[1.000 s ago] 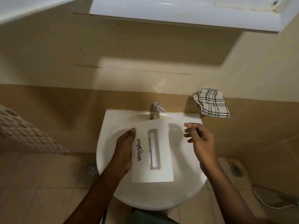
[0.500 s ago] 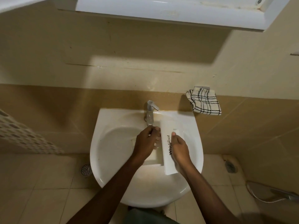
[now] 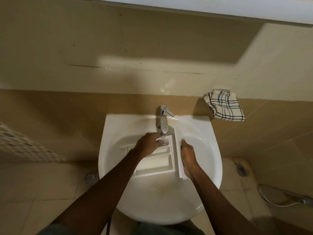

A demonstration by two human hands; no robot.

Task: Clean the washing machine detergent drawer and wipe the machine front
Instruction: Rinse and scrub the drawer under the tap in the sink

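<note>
The white detergent drawer (image 3: 157, 162) lies in the white sink (image 3: 208, 160) with its compartments facing up and its front panel standing on edge at the right. My right hand (image 3: 187, 155) grips that front panel. My left hand (image 3: 149, 145) rests on the drawer's far compartments, its fingers curled right under the chrome tap (image 3: 163, 121), where water runs onto them.
A checked cloth (image 3: 224, 106) hangs on the wall right of the sink. A floor drain (image 3: 91, 177) sits at the left, another drain (image 3: 241, 170) and a hose with a sprayer (image 3: 288, 197) at the right. A white cabinet edge (image 3: 203, 5) runs overhead.
The drawer has turned from front panel up to compartments up and moved under the tap. My right hand took hold of the panel; my left hand moved onto the compartments. Water now runs.
</note>
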